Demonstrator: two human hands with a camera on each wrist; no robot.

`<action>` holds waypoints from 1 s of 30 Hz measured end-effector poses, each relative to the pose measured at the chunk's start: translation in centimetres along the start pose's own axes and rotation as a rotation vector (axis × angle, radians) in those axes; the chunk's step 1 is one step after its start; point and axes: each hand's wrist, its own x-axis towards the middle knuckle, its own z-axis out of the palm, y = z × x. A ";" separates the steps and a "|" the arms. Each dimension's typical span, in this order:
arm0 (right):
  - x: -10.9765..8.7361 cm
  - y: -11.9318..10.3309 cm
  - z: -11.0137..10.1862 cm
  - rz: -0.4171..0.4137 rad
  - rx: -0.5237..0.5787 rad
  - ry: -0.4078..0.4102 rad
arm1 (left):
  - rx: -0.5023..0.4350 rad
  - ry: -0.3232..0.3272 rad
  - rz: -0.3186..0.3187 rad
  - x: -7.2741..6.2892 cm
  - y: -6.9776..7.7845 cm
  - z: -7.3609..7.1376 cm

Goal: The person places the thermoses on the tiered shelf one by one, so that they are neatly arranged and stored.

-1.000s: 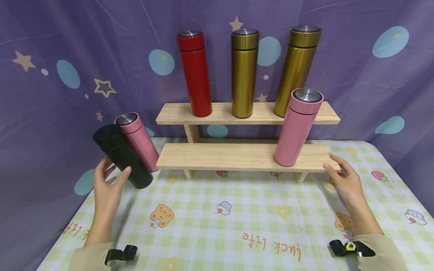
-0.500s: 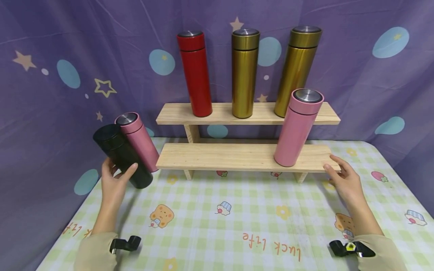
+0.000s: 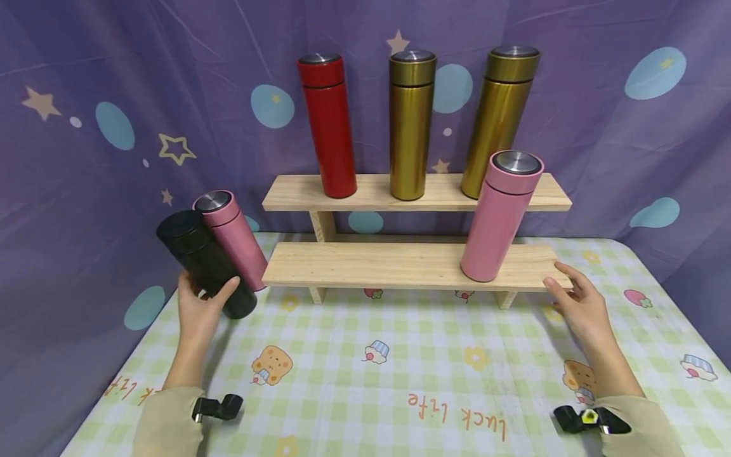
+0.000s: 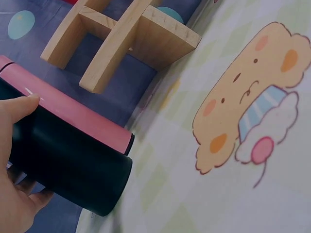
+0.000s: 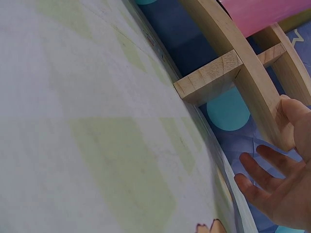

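Observation:
My left hand [image 3: 200,311] grips a black thermos flask [image 3: 207,257] near its lower half, thumb on the near side. In the left wrist view the fingertips [image 4: 41,198] show below the black flask. A pink thermos [image 3: 237,238] with a steel-topped lid stands just behind it. On the right, my right hand [image 3: 582,308] holds the end of the lower board of a two-tier wooden rack [image 3: 365,263]. Its thumb [image 5: 291,109] lies against the board's end, while the other visible fingers are spread below in the right wrist view.
A second pink thermos [image 3: 501,219] stands on the lower board's right part. The upper board [image 3: 371,190] carries a red thermos [image 3: 330,127] and two gold ones, one in the middle [image 3: 411,127], one at right [image 3: 499,124]. A checked cloth [image 3: 354,393] covers the table before a purple curtain [image 3: 188,76].
My left hand has moved right and closed in around the black flask, its thumb now lying farther across it. The flask and my right hand have stayed in place.

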 end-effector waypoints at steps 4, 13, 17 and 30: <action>0.0 0.1 0.0 0.005 0.002 0.001 | -0.002 0.011 0.005 0.0 0.0 0.1; 0.0 0.0 -0.1 -0.005 -0.008 -0.001 | 0.004 0.024 -0.006 0.0 0.1 0.2; 0.1 0.0 -0.1 -0.010 -0.009 -0.004 | -0.001 0.046 -0.015 0.0 0.1 0.2; -0.1 0.0 -0.2 -0.006 -0.012 -0.011 | -0.067 0.146 -0.037 -1.2 0.6 -0.1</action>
